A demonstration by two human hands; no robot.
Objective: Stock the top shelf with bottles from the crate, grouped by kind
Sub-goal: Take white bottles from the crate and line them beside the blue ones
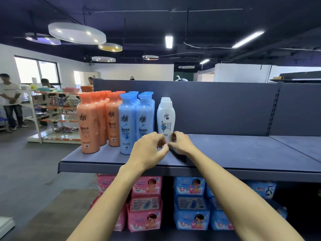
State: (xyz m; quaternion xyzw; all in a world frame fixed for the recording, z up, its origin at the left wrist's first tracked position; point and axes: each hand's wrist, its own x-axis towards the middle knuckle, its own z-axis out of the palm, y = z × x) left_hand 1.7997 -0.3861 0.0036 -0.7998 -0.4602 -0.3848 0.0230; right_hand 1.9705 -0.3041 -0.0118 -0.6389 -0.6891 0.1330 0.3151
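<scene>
The front white bottle (165,119) stands upright on the top shelf (243,153), heading a file of the same kind that runs back toward 12 o'clock. The left grip (149,150) and right grip (182,143) are both closed on its base, fingers curled, pinching it from 9 and 3 o'clock. The blue bottles (127,126) stand just beside it at 9 o'clock, with the orange bottles (88,124) farther out the same way. At 3 o'clock the shelf is bare, and the crate is not in view. The bottle looks like stiff, smooth plastic. It is probably full and fairly heavy, tall and narrow enough to tip, and slippery at the shoulder. A low hold on both sides of the body seems the steadiest. All three kinds carry the same brush-style mark, which reads as 拉芳. The white label adds a blue flower and vertical print that may say "REFRESHING"; the finer text is too small to read.
</scene>
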